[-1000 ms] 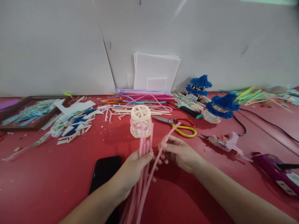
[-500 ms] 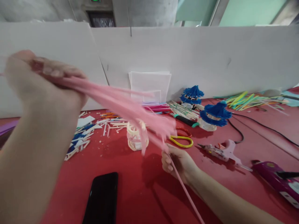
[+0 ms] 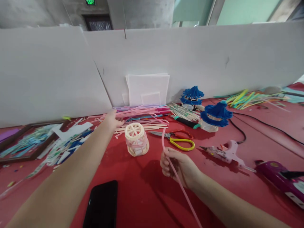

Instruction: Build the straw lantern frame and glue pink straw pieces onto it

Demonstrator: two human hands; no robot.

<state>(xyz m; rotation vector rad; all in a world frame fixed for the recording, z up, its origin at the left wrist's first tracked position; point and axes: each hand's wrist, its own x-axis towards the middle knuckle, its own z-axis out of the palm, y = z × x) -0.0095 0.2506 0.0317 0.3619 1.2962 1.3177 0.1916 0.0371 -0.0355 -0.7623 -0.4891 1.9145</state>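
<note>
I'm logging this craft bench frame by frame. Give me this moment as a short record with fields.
Left hand: stretched forward, touching the straw pile; grip unclear
Right hand: closed on one pink straw
Between the hands: woven basket, upright on the red table
Nearby: scissors, glue gun, phone

The left hand (image 3: 111, 122) and the left forearm (image 3: 71, 177) are seen bare along their whole visible length, from the fingertips back to the table's near left corner. The right hand (image 3: 179, 166) and the right forearm (image 3: 228, 205) are likewise seen uncovered, back to the near right corner. The fingernails are too blurred to be described.
</note>
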